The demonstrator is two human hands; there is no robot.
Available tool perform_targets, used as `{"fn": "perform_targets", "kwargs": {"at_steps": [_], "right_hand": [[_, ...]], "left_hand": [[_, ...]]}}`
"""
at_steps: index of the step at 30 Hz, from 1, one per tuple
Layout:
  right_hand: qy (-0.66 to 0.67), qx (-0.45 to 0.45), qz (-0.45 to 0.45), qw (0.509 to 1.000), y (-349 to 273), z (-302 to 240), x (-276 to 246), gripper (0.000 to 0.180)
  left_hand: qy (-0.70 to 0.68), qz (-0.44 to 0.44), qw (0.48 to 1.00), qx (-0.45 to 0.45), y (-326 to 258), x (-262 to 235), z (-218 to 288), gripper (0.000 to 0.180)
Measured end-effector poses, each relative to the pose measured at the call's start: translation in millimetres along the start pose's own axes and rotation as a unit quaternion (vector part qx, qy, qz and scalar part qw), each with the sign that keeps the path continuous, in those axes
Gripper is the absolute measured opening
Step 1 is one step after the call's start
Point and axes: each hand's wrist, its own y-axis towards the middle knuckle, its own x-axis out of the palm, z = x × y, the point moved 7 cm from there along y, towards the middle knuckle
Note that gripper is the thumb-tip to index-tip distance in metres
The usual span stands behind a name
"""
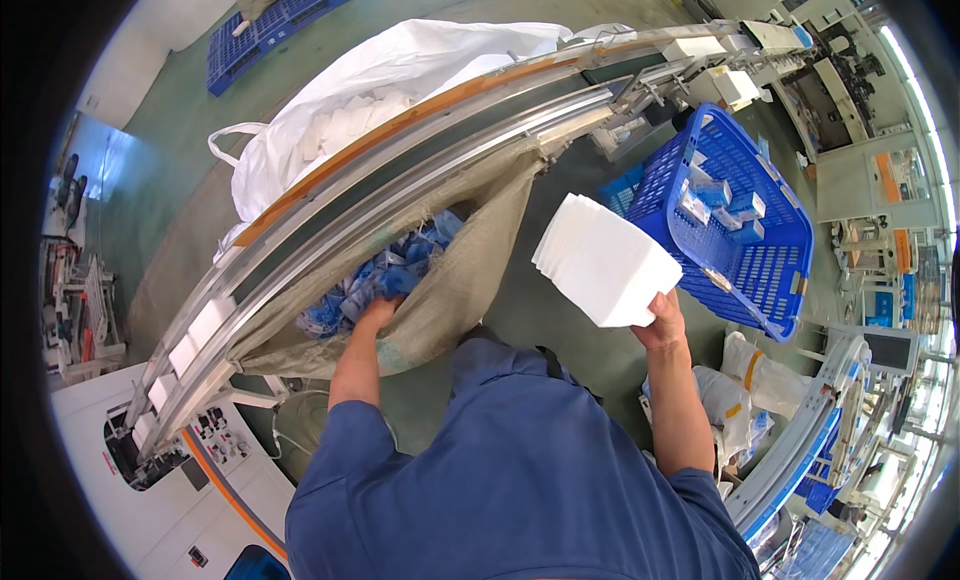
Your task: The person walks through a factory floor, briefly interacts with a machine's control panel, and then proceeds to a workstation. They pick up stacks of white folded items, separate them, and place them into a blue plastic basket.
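My right hand (663, 325) grips a stack of white square sheets (608, 263) by its near right corner, holding it up in front of me. The sheets fan out slightly along their left edge. To the left, my left hand (383, 310) reaches down into an open khaki woven sack (500, 225). Crumpled blue and clear plastic film (400, 260) fills the sack's mouth. My left fingers are largely hidden among the film, so their grip does not show.
A blue plastic basket (775, 285) holding small blue and white packs (712, 192) stands right of the stack. Behind the sack runs a long conveyor (330, 215), carrying white blocks (210, 322) at its left end. Beyond it lies a large white bag (300, 110). Filled bags (720, 400) sit at right.
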Motion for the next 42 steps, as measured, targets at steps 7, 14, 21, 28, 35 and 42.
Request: {"fn": "perform_targets", "kwargs": {"at_steps": [7, 14, 21, 28, 35, 42], "right_hand": [[-0.113, -0.079, -0.075, 0.988, -14, -37, 44, 0.1], [-0.371, -0.074, 0.013, 0.925, -22, -65, 30, 0.071], [-0.536, -0.204, 0.17, 0.801, -70, -97, 51, 0.073], [-0.314, -0.173, -0.18, 0.916, -133, -98, 97, 0.08], [-0.581, -0.333, 0.279, 0.688, -136, -144, 26, 0.059], [-0.699, -0.633, -0.054, 0.327, -172, -73, 82, 0.044]], "left_hand": [[-0.184, 0.229, 0.924, 0.244, -99, -73, 160, 0.055], [-0.632, -0.377, 0.586, 0.339, -315, -29, 358, 0.078], [-0.582, -0.062, 0.679, 0.443, -304, -33, 360, 0.075], [-0.609, -0.385, 0.623, 0.306, -313, 10, 385, 0.091], [-0.673, -0.337, 0.599, 0.273, -326, -6, 375, 0.075], [-0.622, -0.593, 0.392, 0.328, -420, -4, 406, 0.086]]}}
